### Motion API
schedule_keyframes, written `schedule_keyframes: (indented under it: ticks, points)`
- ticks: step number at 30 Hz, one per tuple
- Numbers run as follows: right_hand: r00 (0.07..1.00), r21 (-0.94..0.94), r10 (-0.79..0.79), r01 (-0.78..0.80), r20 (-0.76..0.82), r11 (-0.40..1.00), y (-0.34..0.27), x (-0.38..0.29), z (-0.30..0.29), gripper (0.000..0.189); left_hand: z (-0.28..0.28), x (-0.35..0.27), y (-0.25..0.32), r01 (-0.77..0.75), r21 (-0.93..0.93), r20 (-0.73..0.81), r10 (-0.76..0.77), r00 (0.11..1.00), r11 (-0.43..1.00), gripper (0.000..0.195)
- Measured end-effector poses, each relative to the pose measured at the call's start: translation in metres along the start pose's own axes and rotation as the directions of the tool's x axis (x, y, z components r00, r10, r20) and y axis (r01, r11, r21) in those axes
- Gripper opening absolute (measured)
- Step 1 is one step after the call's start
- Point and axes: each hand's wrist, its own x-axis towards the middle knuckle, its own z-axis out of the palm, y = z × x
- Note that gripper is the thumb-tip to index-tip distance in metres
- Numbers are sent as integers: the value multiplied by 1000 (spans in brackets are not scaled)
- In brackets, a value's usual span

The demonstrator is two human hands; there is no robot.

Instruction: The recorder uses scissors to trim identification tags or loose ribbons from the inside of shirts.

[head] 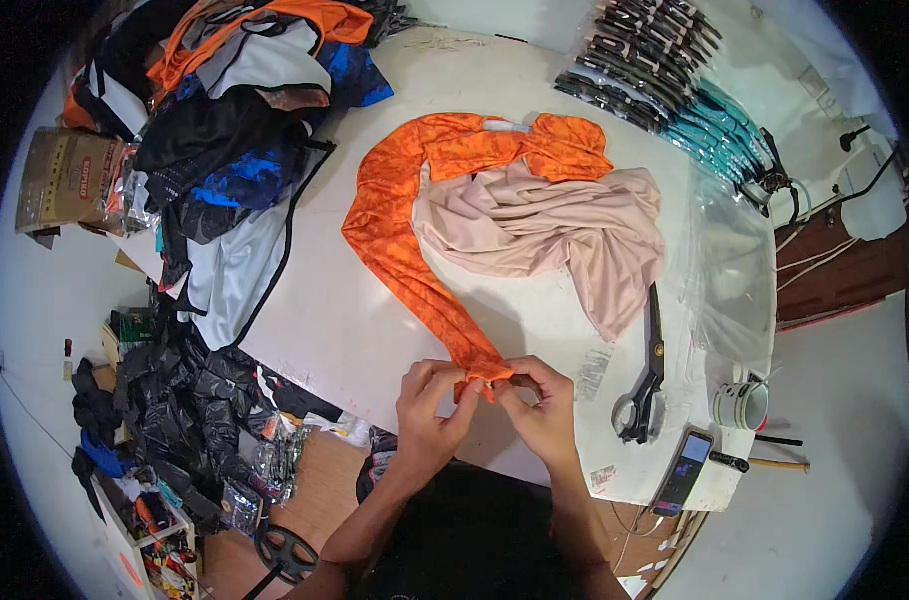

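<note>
An orange patterned fabric sleeve (417,277) runs in a curve over the white table (312,300), its narrow end pinched between both hands near the front edge. My left hand (433,409) grips the end from the left, and my right hand (538,405) grips it from the right, thumbs close together. The rest of the orange garment is bunched along the top of a crumpled pale pink cloth (522,225). Black-handled scissors (653,367) lie to the right of my right hand, below the pink cloth.
Piled garments (237,165) cover the table's left side beside a cardboard box (72,180). Plastic-packed garments (649,75) lie at the back right. A phone (682,472) and a white cup (741,405) are at the right edge. Black plastic bags (192,397) lie lower left.
</note>
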Motion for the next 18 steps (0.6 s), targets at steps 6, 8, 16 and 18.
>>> schedule_keyframes:
  ticks: [6,8,16,18]
  points:
    - [981,-102,-129,115,-146,988,-6,2,15,31,1,-2,-9,399,-632,203,-355,913,665,7]
    - [980,-26,-85,82,-178,996,-4,0,16,32,-2,-3,-11,457,-741,275,-399,875,492,8]
    - [993,192,107,-97,-40,977,10,-11,-5,28,-1,-5,-11,347,-835,182,-380,907,427,3]
    - [988,380,147,-151,42,912,10,-11,-8,25,-2,-5,-13,331,-870,172,-404,898,365,4]
